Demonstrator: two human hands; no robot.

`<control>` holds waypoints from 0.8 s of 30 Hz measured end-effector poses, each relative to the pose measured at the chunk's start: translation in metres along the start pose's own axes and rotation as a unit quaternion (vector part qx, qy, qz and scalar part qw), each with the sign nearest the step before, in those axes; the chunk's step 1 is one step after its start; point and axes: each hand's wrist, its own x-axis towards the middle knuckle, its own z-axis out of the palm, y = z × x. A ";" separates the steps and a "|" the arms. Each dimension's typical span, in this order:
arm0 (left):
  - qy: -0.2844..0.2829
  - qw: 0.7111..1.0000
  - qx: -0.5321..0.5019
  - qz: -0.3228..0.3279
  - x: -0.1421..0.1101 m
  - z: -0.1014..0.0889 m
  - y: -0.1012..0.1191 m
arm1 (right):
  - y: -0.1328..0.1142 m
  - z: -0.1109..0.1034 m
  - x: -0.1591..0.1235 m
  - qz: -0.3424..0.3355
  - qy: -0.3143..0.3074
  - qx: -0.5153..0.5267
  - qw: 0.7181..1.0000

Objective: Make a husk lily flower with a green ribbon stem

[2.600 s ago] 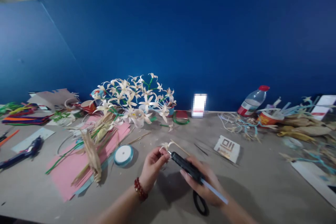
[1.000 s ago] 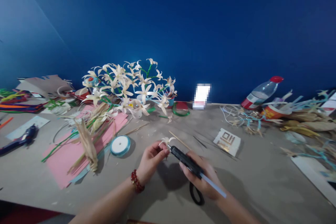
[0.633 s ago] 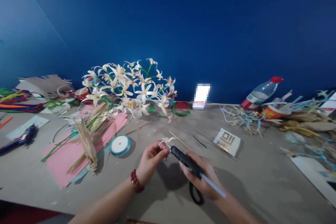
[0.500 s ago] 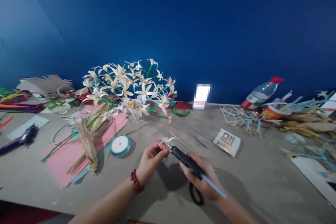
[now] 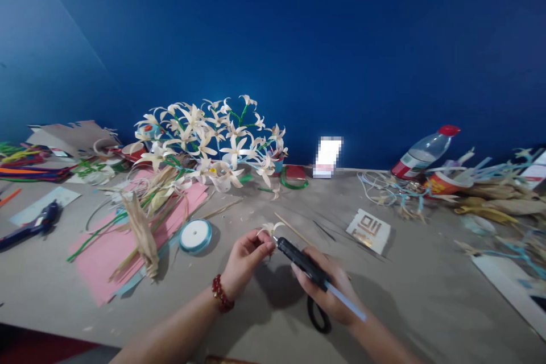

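Observation:
My left hand (image 5: 246, 260), with a red bead bracelet at the wrist, pinches a small cream paper flower (image 5: 269, 228) just above the table. My right hand (image 5: 331, 289) is wrapped round a black glue gun (image 5: 301, 260) with a pale glue stick (image 5: 344, 302) out of its back end. The gun's tip points at the base of the flower, right by my left fingertips. A thin wooden skewer (image 5: 292, 227) lies on the table just behind the flower.
A bunch of cream flowers on green stems (image 5: 211, 140) stands behind, over pink paper (image 5: 114, 253) with dried husk strips. A ribbon spool (image 5: 195, 235), a second glue gun (image 5: 29, 227), a plastic bottle (image 5: 424, 153), a printed card (image 5: 368, 230) and a paper cup (image 5: 441, 183) lie around.
Since the oldest frame the view tilted down and shifted a little. Both hands have kept the same pose, flower and glue gun held together.

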 end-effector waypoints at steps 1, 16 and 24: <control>0.000 1.000 -0.001 -0.001 0.000 0.000 0.000 | 0.000 0.000 0.000 0.000 -0.001 0.000 1.000; -0.018 1.000 -0.010 0.002 -0.001 -0.002 -0.002 | 0.003 0.001 0.000 0.012 -0.001 0.024 1.000; -0.016 0.999 -0.024 -0.020 -0.003 -0.003 -0.004 | 0.007 -0.001 -0.001 0.022 0.073 -0.005 0.997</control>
